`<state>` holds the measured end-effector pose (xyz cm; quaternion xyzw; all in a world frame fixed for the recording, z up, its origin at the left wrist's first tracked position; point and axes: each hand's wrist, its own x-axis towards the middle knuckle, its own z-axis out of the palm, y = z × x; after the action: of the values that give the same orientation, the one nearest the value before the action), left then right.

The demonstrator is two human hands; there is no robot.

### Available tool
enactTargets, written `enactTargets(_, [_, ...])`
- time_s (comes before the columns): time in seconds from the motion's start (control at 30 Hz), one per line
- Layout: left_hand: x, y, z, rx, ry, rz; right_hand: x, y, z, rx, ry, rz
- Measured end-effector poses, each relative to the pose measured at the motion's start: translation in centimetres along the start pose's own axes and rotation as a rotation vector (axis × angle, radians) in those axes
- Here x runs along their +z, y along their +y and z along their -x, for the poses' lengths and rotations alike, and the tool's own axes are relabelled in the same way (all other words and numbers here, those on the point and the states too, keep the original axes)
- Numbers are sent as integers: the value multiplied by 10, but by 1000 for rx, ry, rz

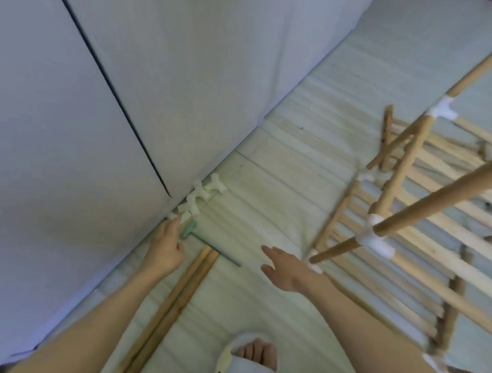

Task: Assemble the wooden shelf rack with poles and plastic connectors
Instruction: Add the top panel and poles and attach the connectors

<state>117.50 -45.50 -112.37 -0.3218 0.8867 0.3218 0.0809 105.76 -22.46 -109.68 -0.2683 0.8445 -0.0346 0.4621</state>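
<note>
White plastic connectors (205, 193) heaped against grey wall (128, 86); left hand (165, 249) touching them, grasp unclear. Right hand (286, 268) spread, empty. Two loose wooden poles (168, 313) laid wallward on floor.

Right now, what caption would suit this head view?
Left hand reaches for white plastic connectors by the wall; right hand open beside the half-built wooden rack.

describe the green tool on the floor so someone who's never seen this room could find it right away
Follow the white wall down to where it meets the floor. There, by the left hand, lies a small mallet beside a cluster of white connectors and two loose poles. It is the only green thing there.
</note>
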Motion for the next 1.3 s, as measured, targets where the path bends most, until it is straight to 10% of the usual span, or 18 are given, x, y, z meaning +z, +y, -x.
enactTargets(0.57, [11,-7,-33,-106,177,96,17,18,-22,91,-154,-131])
enactTargets(1.03, [-131,232,109,424,234,946,-127,-44,221,-278,486,-478])
enactTargets(1.3, [-163,357,192,744,121,988,-142,-22,348,-601,991,-1091])
